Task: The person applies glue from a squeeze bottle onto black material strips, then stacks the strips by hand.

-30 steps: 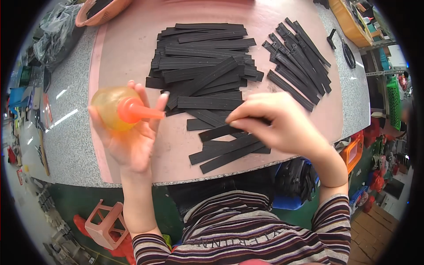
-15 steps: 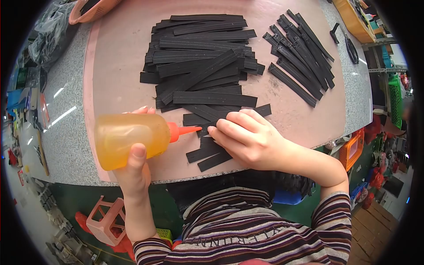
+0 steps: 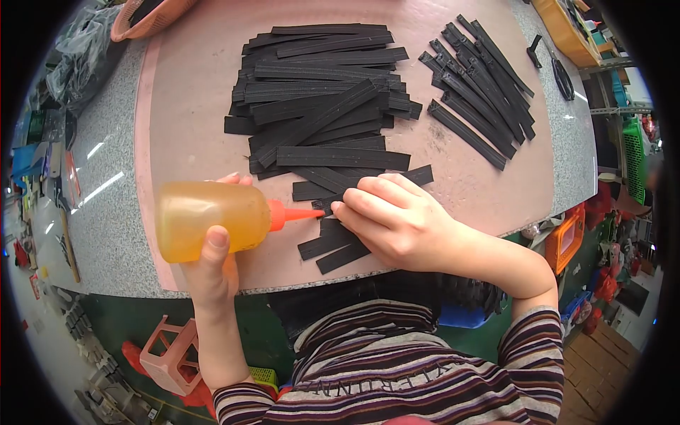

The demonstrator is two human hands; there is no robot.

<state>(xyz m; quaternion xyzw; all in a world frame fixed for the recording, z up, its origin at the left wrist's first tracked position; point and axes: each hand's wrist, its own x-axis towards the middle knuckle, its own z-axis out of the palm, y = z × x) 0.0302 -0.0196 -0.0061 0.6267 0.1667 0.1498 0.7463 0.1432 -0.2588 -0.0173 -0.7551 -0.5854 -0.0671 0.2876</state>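
A clear bottle of yellow liquid (image 3: 209,219) lies sideways in my left hand (image 3: 214,258), whose fingers wrap round it. Its red nozzle (image 3: 297,213) points right, with the tip at the end of a short black strip (image 3: 322,206). My right hand (image 3: 393,219) is closed, fingertips pinching that strip beside the nozzle tip. Beyond my hands, a large pile of black strips (image 3: 319,92) covers the middle of the pink mat. Nearer me, a few loose strips (image 3: 343,256) stick out from under my right hand.
A second group of black strips (image 3: 482,92) fans out at the right of the pink mat (image 3: 191,106). Black scissors (image 3: 563,78) lie at the right edge. A pink basket (image 3: 145,25) stands back left, an orange tray (image 3: 567,32) back right. Below is a pink stool (image 3: 170,354).
The bottle has tilted slightly, its base end rising and its nozzle tip dipping a little towards me. My right hand stays nearly where it was, still closed.
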